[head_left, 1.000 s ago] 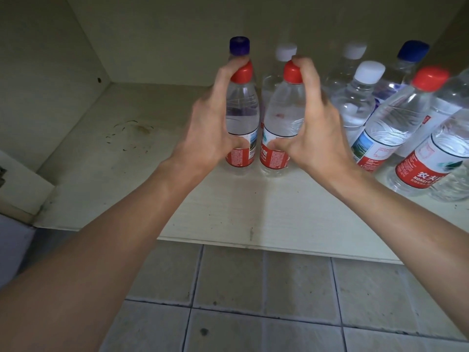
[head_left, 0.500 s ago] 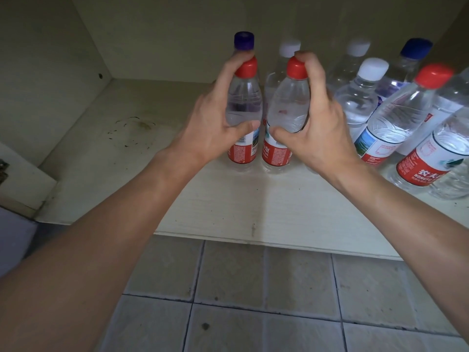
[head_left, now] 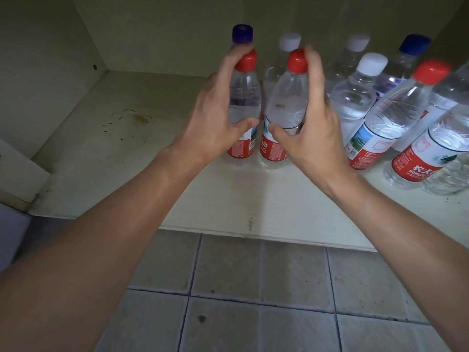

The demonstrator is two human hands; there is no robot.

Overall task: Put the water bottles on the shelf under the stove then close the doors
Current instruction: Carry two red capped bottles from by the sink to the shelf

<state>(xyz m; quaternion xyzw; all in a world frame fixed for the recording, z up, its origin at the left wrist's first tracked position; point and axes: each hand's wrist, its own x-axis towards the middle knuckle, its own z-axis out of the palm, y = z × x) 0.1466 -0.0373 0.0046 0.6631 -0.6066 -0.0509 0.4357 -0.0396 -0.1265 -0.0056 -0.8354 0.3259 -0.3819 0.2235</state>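
Two clear water bottles with red caps and red labels stand side by side on the pale shelf (head_left: 121, 168) inside the cabinet. My left hand (head_left: 213, 123) wraps the left bottle (head_left: 245, 97), thumb across its front and fingertips up at the neck. My right hand (head_left: 317, 138) holds the right bottle (head_left: 286, 102) the same way, fingers reaching its cap. The two bottles nearly touch.
Several more bottles stand behind and to the right: a purple-capped one (head_left: 242, 34), a white-capped one (head_left: 355, 97), a red-capped one (head_left: 396, 115). The cabinet's left wall (head_left: 38, 72) bounds a stained bare stretch of shelf. Grey floor tiles (head_left: 253, 288) lie below.
Both hands have slid the two red-capped bottles slightly deeper onto the shelf. They still hold the bottles, fingers a little straighter than before.
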